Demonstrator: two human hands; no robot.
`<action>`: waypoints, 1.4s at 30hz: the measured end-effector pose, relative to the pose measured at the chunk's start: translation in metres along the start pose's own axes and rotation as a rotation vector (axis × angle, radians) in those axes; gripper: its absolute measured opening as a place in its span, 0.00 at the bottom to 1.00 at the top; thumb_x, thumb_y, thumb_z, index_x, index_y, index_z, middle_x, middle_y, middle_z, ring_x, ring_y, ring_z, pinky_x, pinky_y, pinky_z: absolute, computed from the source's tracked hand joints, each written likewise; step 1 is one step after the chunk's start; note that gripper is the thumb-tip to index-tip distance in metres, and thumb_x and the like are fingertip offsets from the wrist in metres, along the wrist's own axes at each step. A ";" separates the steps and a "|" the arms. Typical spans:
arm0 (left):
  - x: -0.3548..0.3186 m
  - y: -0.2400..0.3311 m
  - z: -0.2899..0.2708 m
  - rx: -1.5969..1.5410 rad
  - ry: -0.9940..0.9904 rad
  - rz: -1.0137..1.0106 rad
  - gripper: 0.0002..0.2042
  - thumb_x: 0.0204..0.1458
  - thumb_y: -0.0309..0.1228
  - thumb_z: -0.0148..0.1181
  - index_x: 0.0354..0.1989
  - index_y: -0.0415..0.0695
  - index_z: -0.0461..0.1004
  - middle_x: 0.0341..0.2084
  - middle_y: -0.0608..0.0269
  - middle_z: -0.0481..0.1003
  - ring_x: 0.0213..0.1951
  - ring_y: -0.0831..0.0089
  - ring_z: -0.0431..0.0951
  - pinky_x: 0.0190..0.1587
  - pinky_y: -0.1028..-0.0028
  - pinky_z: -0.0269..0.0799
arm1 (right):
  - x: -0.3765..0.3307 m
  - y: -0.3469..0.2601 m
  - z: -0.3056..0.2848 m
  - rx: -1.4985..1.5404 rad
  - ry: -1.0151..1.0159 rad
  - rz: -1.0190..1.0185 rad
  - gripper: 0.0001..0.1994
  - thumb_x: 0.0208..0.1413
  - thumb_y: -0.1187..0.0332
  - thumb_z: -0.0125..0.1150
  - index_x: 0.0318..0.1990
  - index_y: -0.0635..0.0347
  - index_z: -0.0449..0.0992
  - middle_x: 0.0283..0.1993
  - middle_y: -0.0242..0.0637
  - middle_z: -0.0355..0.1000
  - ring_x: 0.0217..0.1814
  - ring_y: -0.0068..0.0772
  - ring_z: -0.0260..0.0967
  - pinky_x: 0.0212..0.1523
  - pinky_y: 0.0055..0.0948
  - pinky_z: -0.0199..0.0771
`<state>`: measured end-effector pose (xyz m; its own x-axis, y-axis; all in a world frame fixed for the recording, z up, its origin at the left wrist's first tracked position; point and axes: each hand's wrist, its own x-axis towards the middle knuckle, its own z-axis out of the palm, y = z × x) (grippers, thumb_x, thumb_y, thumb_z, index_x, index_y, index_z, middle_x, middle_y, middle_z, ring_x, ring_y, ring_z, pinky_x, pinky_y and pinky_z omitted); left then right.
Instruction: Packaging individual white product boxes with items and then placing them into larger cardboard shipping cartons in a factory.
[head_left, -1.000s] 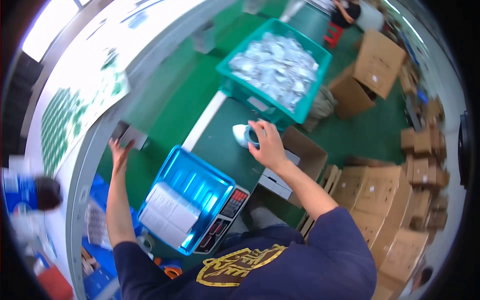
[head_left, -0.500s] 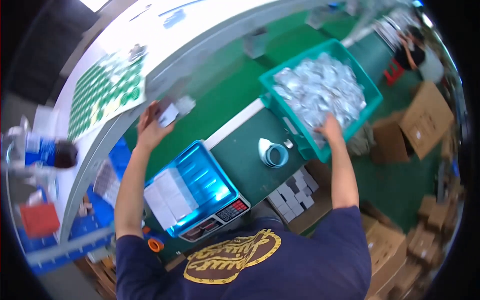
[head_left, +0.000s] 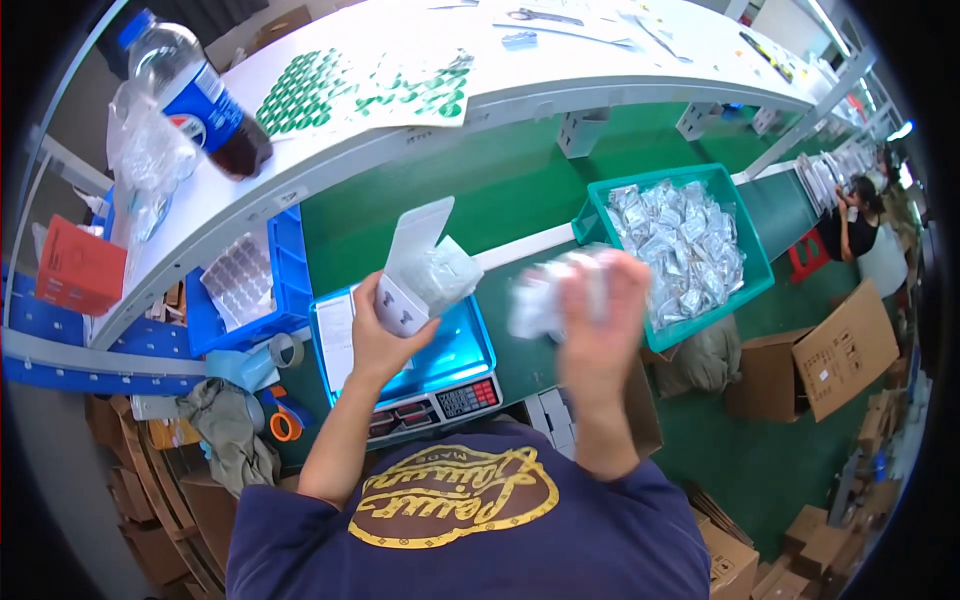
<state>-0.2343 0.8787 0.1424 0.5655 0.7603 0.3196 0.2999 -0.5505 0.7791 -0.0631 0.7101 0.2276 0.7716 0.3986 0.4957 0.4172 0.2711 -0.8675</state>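
Observation:
My left hand (head_left: 375,335) grips a small white box (head_left: 403,308) with its lid flap raised, above the scale. A clear plastic-bagged item (head_left: 446,276) sticks out at the box's open end. My right hand (head_left: 606,318), smeared by motion, is closed on a clear plastic packet (head_left: 538,300) between the box and the green crate (head_left: 712,318). Many similar silvery clear packets (head_left: 682,240) fill that crate. Below the left hand stands a scale with a shiny blue tray (head_left: 468,345); a white paper sheet (head_left: 338,345) lies on its left side.
A white shelf (head_left: 540,90) crosses the far side, bearing a sheet of green round stickers (head_left: 310,95) and a dark drink bottle (head_left: 200,100). To the left are a blue bin (head_left: 288,250) and orange tape roll (head_left: 286,427). An open carton (head_left: 845,350) and a seated person (head_left: 860,215) are at right.
My right hand has left the crate and moved left with a packet. My left hand has brought the box over the scale, its flap now standing up. The view has turned.

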 end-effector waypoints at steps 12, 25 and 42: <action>-0.076 0.019 -0.057 -0.055 0.227 0.309 0.54 0.32 0.36 0.80 0.66 0.41 0.45 0.52 0.42 0.67 0.47 0.49 0.74 0.45 0.60 0.74 | -0.042 -0.045 0.074 -0.393 -0.760 -0.385 0.22 0.47 0.55 0.69 0.46 0.58 0.74 0.57 0.42 0.65 0.64 0.52 0.57 0.61 0.48 0.60; -0.116 0.007 -0.097 -0.417 -0.229 0.136 0.36 0.37 0.32 0.69 0.58 0.45 0.60 0.53 0.50 0.56 0.49 0.61 0.71 0.47 0.68 0.75 | -0.100 -0.016 0.051 0.316 -1.025 0.472 0.30 0.54 0.56 0.63 0.61 0.63 0.65 0.70 0.51 0.50 0.72 0.48 0.52 0.66 0.41 0.56; -0.098 0.007 -0.075 -0.681 -0.231 -0.181 0.21 0.52 0.29 0.62 0.53 0.40 0.62 0.64 0.55 0.51 0.52 0.69 0.71 0.47 0.74 0.72 | -0.077 -0.008 0.093 0.220 -0.931 0.498 0.12 0.62 0.64 0.53 0.46 0.62 0.72 0.51 0.38 0.65 0.57 0.32 0.63 0.57 0.32 0.63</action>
<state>-0.3451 0.8259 0.1566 0.7221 0.6858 0.0911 -0.0964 -0.0307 0.9949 -0.1708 0.7587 0.2002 0.1230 0.9924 0.0078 -0.0101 0.0091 -0.9999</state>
